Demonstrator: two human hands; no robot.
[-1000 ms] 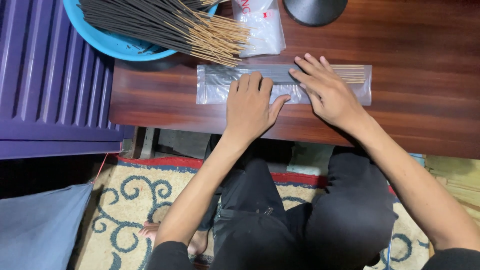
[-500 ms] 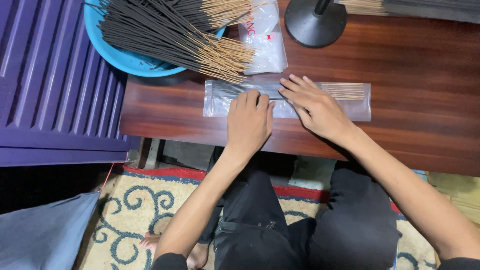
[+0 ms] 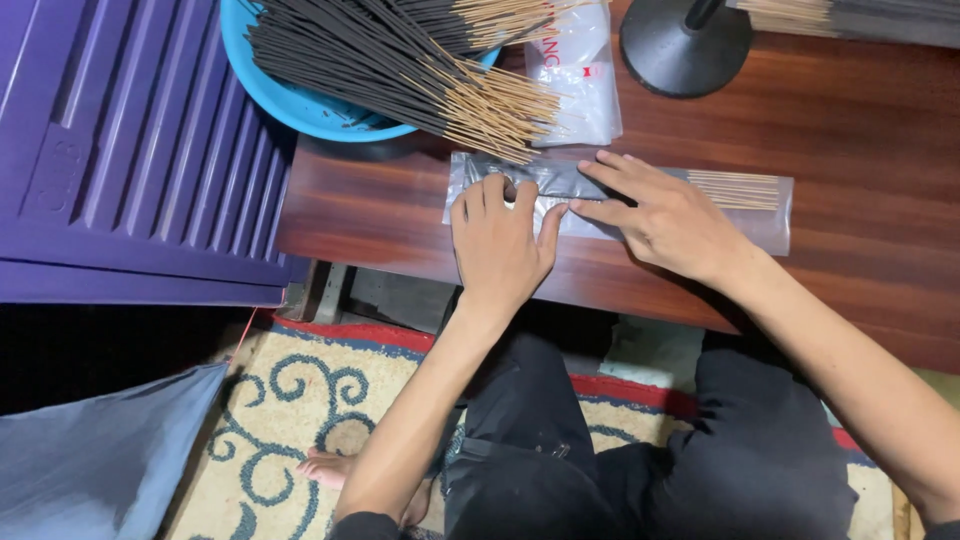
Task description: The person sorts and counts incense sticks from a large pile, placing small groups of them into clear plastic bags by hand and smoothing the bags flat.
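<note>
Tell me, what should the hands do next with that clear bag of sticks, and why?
Probably slide both palms outward to flatten it. The left hand and right hand press flat on the clear packet of incense sticks lying on the wooden table.

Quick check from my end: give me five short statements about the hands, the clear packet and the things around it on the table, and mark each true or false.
1. Both hands press flat on the clear packet of incense sticks. True: left hand, right hand.
2. The packet lies on the carpet. False: it lies on the wooden table.
3. The blue basin holds a heap of loose incense sticks. True.
4. The bare stick ends in the packet point toward the basin. False: they show at the packet's right end, away from it.
5. The black round base stands on the packet. False: it stands apart, further back on the table.
</note>
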